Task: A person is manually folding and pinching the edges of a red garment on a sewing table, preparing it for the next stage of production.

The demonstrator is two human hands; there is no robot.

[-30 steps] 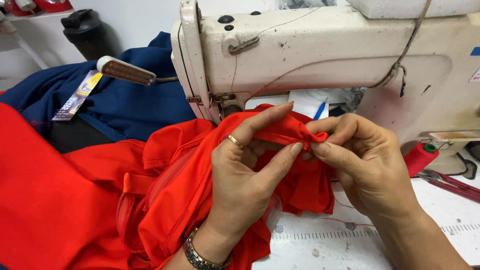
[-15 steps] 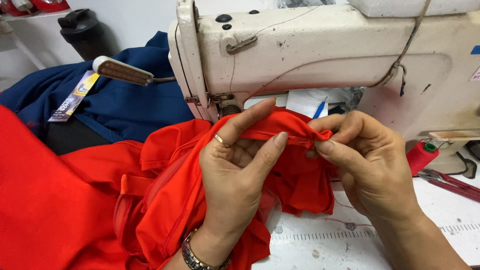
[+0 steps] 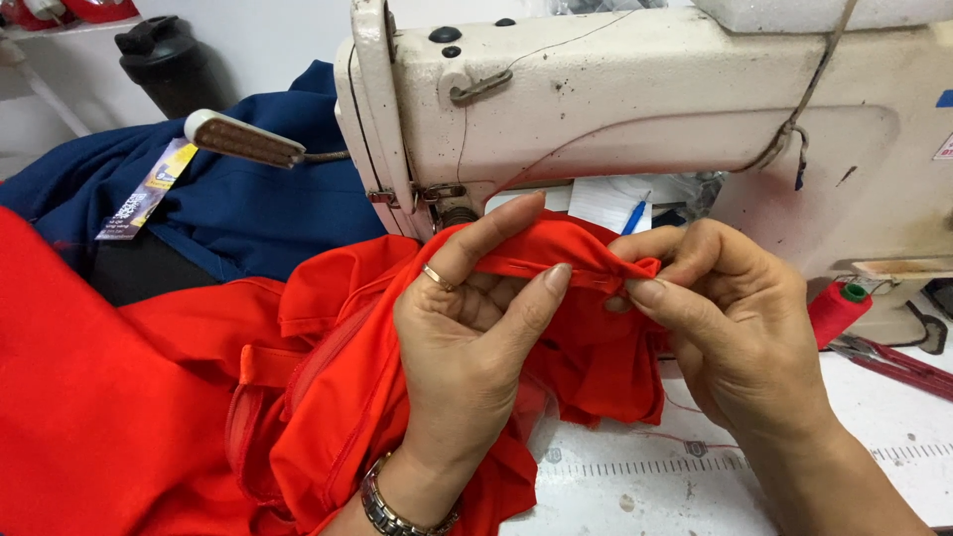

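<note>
From the head camera, looking down: the left hand rises from the near edge of the counter, palm turned toward the camera, and is closed on a folded edge of the red fabric. Its forefinger lies along the top of the fold and its thumb presses from below, so the narrow seam is pinched between them. A gold ring sits on one finger and a metal bracelet circles the wrist.

The right hand comes in from the near right corner and is also closed on the same fold, thumb and forefinger nipping the cloth just beside the left thumb tip. The stretch of seam between the two hands is short and held level, just in front of the sewing machine, below its head.

The rest of the red fabric spills down over the left wrist and spreads wide across the near left part of the counter, bunched in loose folds. Behind it, toward the far left, lies a dark blue garment with a paper tag, and a brush-like tool with a pale handle rests on top of it.

At the right edge of the counter a red thread spool stands beside the machine's base, with red-handled scissors lying next to it. A printed ruler strip runs along the counter's surface under the hands.
</note>
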